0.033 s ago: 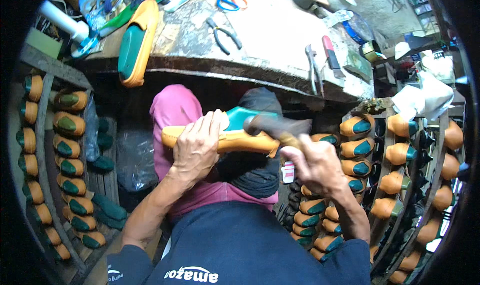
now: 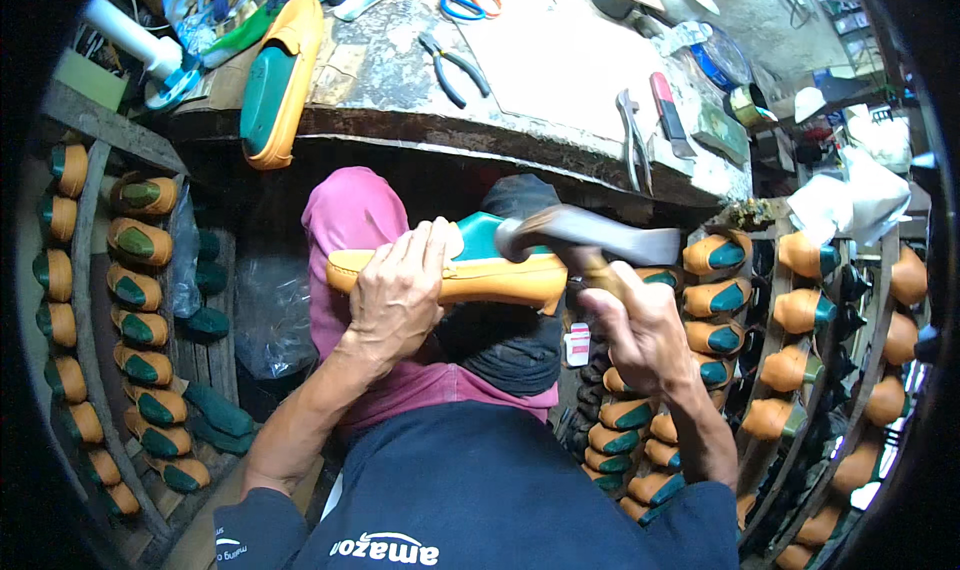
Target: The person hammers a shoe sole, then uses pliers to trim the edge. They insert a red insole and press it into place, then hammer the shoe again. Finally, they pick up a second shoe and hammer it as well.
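My left hand [image 2: 400, 290] grips an orange shoe [image 2: 500, 278] with a teal inside, holding it sideways above my lap. A pink cloth [image 2: 345, 220] covers my left knee and a dark cloth [image 2: 500, 345] lies under the shoe. My right hand [image 2: 645, 335] is closed round the wooden handle of a hammer [image 2: 590, 232]. Its grey metal head lies across the top of the shoe's right end, touching it or just above it.
A worn workbench [image 2: 560, 80] ahead carries another orange and teal shoe [image 2: 275, 80], pliers [image 2: 455, 68], blue-handled scissors [image 2: 465, 2] and metal tools [image 2: 632, 135]. Racks with several orange and teal shoes stand at my left [image 2: 135, 290] and right [image 2: 800, 310].
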Action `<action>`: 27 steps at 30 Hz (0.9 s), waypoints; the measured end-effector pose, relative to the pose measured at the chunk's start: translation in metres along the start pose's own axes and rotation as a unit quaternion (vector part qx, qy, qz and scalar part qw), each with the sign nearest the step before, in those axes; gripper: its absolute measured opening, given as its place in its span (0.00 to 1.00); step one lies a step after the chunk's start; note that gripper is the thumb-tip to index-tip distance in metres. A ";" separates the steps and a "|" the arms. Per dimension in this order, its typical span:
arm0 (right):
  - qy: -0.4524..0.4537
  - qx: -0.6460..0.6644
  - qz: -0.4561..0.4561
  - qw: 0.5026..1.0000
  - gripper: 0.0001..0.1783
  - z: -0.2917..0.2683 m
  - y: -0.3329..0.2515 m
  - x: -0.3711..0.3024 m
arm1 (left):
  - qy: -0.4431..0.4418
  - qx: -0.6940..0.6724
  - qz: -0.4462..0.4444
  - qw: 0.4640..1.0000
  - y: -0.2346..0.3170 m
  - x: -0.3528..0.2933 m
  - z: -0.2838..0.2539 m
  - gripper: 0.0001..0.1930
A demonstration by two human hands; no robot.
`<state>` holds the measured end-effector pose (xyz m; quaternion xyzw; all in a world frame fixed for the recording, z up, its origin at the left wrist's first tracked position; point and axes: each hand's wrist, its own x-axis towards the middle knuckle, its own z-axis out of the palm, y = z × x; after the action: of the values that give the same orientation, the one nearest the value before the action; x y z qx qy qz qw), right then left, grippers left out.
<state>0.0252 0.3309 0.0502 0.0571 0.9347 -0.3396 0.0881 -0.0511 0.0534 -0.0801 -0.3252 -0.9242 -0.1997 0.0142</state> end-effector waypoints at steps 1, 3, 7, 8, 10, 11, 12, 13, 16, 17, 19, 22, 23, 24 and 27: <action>0.000 0.049 0.034 0.998 0.19 0.003 -0.004 0.003 | 0.023 -0.013 0.007 1.000 0.000 0.001 0.000 0.53; -0.035 -0.040 -0.074 0.996 0.22 0.010 -0.006 0.009 | -0.008 -0.004 -0.005 1.000 0.000 0.007 -0.004 0.55; -0.054 -0.155 -0.108 0.981 0.23 0.018 0.009 0.019 | -0.048 0.002 0.004 0.999 -0.005 0.025 -0.016 0.56; 0.000 -0.117 -0.145 0.982 0.23 0.018 0.013 0.017 | -0.074 -0.001 -0.007 0.997 -0.007 0.026 -0.021 0.56; -0.040 -0.109 -0.094 0.989 0.24 0.015 0.020 0.020 | -0.107 -0.008 -0.020 0.994 -0.008 0.033 -0.027 0.52; -0.051 -0.150 -0.087 0.984 0.24 0.012 0.023 0.025 | -0.122 -0.009 -0.023 0.992 -0.009 0.038 -0.028 0.50; -0.072 -0.180 -0.080 0.978 0.24 0.009 0.025 0.028 | -0.130 -0.013 -0.022 0.991 -0.010 0.043 -0.029 0.49; -0.069 -0.158 -0.017 0.985 0.25 0.004 0.027 0.030 | -0.133 -0.013 -0.016 0.991 -0.013 0.047 -0.030 0.44; 0.003 -0.178 -0.033 0.984 0.28 -0.003 0.024 0.025 | -0.162 0.015 -0.001 0.987 -0.016 0.058 -0.030 0.44; 0.013 -0.131 -0.043 0.990 0.27 0.000 0.023 0.024 | -0.182 0.018 -0.010 0.983 -0.016 0.061 -0.030 0.44; -0.015 -0.067 -0.049 0.996 0.24 0.007 0.021 0.024 | -0.203 0.012 -0.031 0.979 -0.015 0.065 -0.030 0.47; -0.037 -0.106 0.029 0.993 0.25 0.010 0.027 0.031 | -0.219 0.013 -0.034 0.975 -0.012 0.065 -0.032 0.50; -0.015 -0.146 0.020 0.989 0.27 0.005 0.033 0.032 | -0.217 0.010 -0.038 0.975 -0.010 0.064 -0.032 0.51; -0.004 -0.206 0.061 0.977 0.28 -0.002 0.039 0.032 | -0.206 0.007 -0.042 0.978 -0.009 0.062 -0.033 0.52; -0.003 -0.122 0.041 0.992 0.27 -0.011 0.058 0.013 | -0.191 -0.019 -0.043 0.980 0.000 0.050 -0.031 0.60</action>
<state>0.0211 0.3827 0.0194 0.0829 0.9658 -0.2192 0.1111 -0.0942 0.0715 -0.0433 -0.3170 -0.9193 -0.1515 -0.1773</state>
